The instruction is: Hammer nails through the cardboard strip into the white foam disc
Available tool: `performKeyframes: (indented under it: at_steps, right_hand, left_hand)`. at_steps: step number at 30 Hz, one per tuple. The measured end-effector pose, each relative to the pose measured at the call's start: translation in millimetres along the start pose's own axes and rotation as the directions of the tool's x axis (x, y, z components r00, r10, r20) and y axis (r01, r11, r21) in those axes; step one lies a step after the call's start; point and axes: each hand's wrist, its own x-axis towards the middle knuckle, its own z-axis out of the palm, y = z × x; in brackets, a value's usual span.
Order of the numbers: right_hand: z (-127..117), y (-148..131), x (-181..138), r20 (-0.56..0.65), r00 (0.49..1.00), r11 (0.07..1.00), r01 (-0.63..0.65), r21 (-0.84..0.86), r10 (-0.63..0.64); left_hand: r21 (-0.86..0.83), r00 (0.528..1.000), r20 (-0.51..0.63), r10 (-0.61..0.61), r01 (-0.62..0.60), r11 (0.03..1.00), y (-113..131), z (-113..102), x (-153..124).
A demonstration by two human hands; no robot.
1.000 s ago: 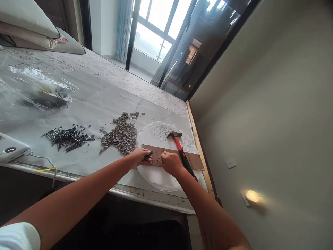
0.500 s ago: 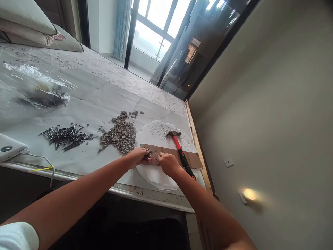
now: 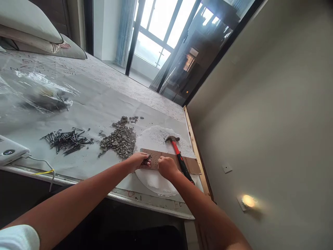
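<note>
A brown perforated strip, which looks like cardboard (image 3: pixel 194 166), lies across a round white foam slab (image 3: pixel 156 184). Over the strip's left end my left hand (image 3: pixel 136 161) is closed around a small bunch of dark nails (image 3: pixel 147 160). Just to its right, my right hand (image 3: pixel 168 168) is closed with its fingertips at the strip's rows of holes. Whatever those fingertips pinch is hidden. A claw hammer (image 3: pixel 179 158) with a red and black handle rests across the strip, right of my right hand, its head on the foam.
Left of the foam sits a heap of grey gravel (image 3: pixel 121 139), then a pile of loose nails (image 3: pixel 68 139). A clear plastic bag (image 3: pixel 44 93) lies behind the nails. A white device (image 3: pixel 11 151) with a cable is at the left edge. A wooden rail (image 3: pixel 194 139) borders the wall.
The view has shifted slightly, so the surface and its objects appear a little lower. Both hands keep nearly the same places over the strip.
</note>
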Motion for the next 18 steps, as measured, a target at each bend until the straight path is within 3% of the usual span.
performKeyframes:
  at_steps: [4, 11, 18]
  right_hand:
    - [-2, 4, 1, -0.003, 1.0, 1.0, -0.018, 0.019, 0.018]
    - [-7, 18, -1, -0.002, 0.998, 0.996, 0.059, 0.07, -0.059]
    - [2, 16, -1, -0.044, 0.998, 0.988, 0.052, 0.148, -0.046]
  left_hand:
    - [-0.012, 1.0, 0.019, -0.001, 0.001, 1.0, 0, 0, -1]
    - [0.004, 1.0, 0.014, 0.001, -0.001, 1.0, 0, 0, 2]
    - [0.003, 1.0, 0.005, -0.016, 0.016, 1.0, 3, 2, -4]
